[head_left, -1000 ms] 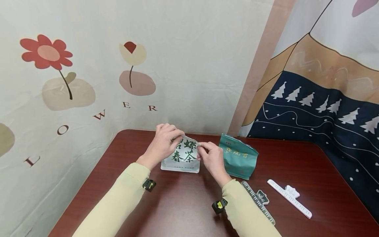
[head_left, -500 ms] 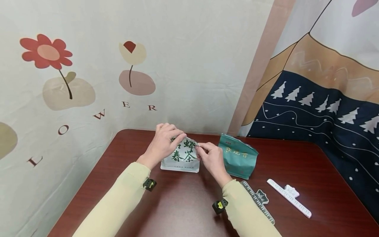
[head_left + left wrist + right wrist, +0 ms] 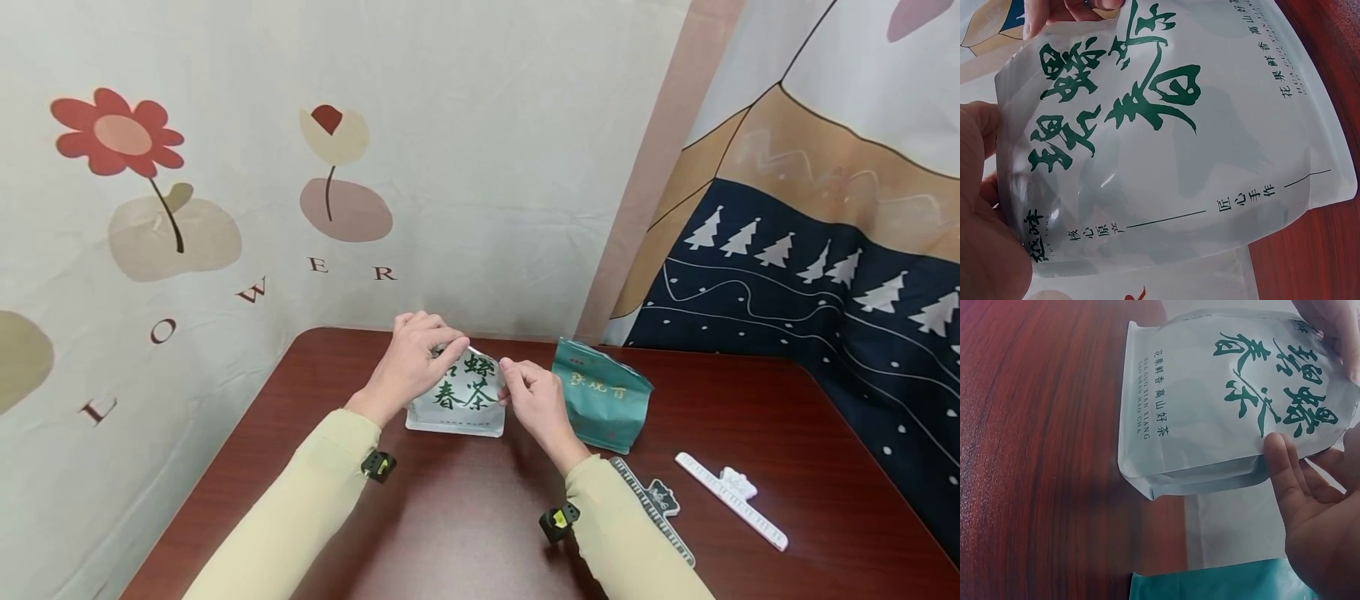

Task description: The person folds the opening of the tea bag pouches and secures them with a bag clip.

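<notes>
A white tea bag with large green characters stands upright on the table, its top edge partly covered by the hands. My left hand grips the bag's upper left part, thumb in front. In the left wrist view, that hand is at the bag's top edge. At the upper right corner my right hand pinches the bag between thumb and fingers. The right wrist view shows fingers of that hand touching the bag's front and side; the pinch itself is partly hidden there.
A teal tea bag stands just right of my right hand. Nearer me on the right lie a dark bag clip and a white bag clip. A printed curtain hangs behind the table's back edge.
The right fingertips have risen slightly at the bag's corner, and the left thumb has shifted a little along the top edge. The bag stays in place.
</notes>
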